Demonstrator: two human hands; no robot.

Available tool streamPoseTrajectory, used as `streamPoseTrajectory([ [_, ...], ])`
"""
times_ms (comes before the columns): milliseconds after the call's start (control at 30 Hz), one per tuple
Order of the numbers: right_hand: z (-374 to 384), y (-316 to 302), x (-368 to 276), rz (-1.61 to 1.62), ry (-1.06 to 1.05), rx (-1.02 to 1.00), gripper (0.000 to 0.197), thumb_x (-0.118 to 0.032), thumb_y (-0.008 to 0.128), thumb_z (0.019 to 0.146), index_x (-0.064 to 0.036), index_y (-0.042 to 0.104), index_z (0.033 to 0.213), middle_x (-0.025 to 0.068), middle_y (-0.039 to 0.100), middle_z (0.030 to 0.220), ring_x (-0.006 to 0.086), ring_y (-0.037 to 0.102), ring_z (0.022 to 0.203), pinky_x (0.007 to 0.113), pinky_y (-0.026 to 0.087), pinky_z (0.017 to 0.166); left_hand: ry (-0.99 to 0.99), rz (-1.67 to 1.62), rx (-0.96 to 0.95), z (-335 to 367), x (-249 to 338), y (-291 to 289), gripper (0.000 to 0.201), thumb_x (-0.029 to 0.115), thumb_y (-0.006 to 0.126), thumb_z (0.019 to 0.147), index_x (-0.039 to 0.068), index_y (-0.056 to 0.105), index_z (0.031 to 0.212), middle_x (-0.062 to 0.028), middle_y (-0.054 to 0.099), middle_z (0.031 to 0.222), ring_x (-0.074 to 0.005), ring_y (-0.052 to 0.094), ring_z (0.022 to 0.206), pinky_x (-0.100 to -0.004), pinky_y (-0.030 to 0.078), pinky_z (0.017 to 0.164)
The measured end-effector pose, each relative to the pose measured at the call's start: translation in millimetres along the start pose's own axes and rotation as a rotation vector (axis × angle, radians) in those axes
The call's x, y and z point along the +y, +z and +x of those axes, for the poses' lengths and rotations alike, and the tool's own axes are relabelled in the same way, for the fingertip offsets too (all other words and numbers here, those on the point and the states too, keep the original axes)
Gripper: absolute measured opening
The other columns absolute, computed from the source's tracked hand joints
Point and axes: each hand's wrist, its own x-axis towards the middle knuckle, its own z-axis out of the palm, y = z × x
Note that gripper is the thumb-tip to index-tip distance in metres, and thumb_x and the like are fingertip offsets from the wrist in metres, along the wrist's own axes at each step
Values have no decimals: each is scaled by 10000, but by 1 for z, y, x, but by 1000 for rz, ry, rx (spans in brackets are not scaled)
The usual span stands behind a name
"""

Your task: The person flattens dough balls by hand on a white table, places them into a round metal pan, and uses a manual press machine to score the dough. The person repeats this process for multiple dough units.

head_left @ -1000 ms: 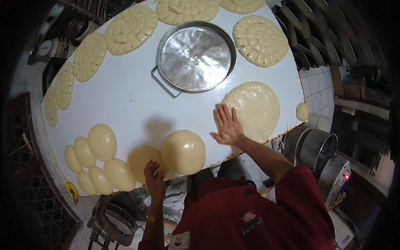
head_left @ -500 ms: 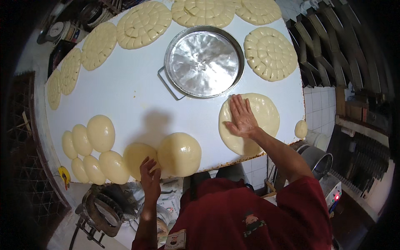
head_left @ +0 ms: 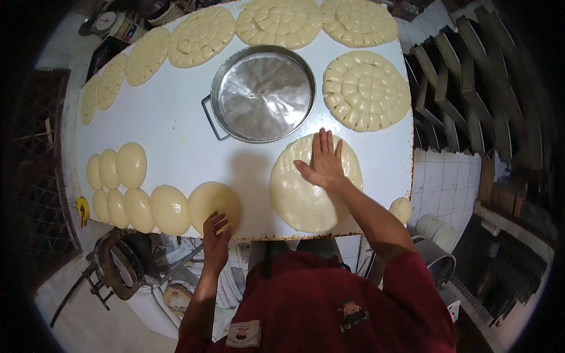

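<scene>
A flattened round of pale, glossy dough lies near the front edge of the white table. My right hand rests flat on its far part, fingers spread and fingertips at the far rim. Faint press marks show on the dough's left side. My left hand is held over the table's front edge, empty, fingers loosely apart. It overlaps the near side of a smooth dough ball; whether it touches cannot be told. A round metal pan with a side handle stands just beyond the flattened dough.
Several more dough balls sit in two rows at the left. Scored dough rounds line the table's far and right sides. A small dough lump is at the right front edge. Dark metal racks stand right of the table.
The whole view has shifted, so the table's things sit farther left. On the flattened dough, my right hand has slid toward its far rim. My left hand stays near the dough ball.
</scene>
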Motion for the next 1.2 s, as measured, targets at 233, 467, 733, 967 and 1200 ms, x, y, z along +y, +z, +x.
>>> streamPoseTrajectory([
  [233,-17,-2,44,164,119,55,1185,-708,574,985,137,133,1688,365,66,1779,490,4,1676,750,-4,1284,15,70,-33,-38,3,38,539,106,722,1030,47,503,1519,-167,456,1621,-298,601,1360,-438,553,1049],
  [467,-63,27,93,104,236,238,1153,-686,580,997,163,173,1664,410,95,1750,546,55,1651,745,37,1286,-3,60,-47,-40,-24,51,673,104,742,1020,30,396,1592,-158,563,1529,-300,602,1359,-432,554,1035],
  [733,-143,61,70,120,195,327,1062,-546,610,1031,136,130,1689,354,82,1783,516,35,1668,725,27,1296,42,152,-134,-41,-14,33,623,99,726,1028,34,438,1577,-162,509,1575,-289,597,1367,-427,542,1052],
  [967,-185,112,34,112,93,319,1065,-591,568,1031,142,151,1682,367,93,1775,539,55,1658,735,28,1290,64,163,-205,-42,-34,-21,600,82,709,1025,71,461,1571,-138,486,1596,-289,574,1386,-431,535,1058],
  [1200,-183,124,-9,-44,71,210,1080,-637,532,1032,123,141,1692,344,68,1786,521,54,1663,704,61,1310,48,154,-221,-37,-67,-82,515,122,695,1039,49,522,1518,-150,428,1639,-297,570,1388,-421,521,1075],
])
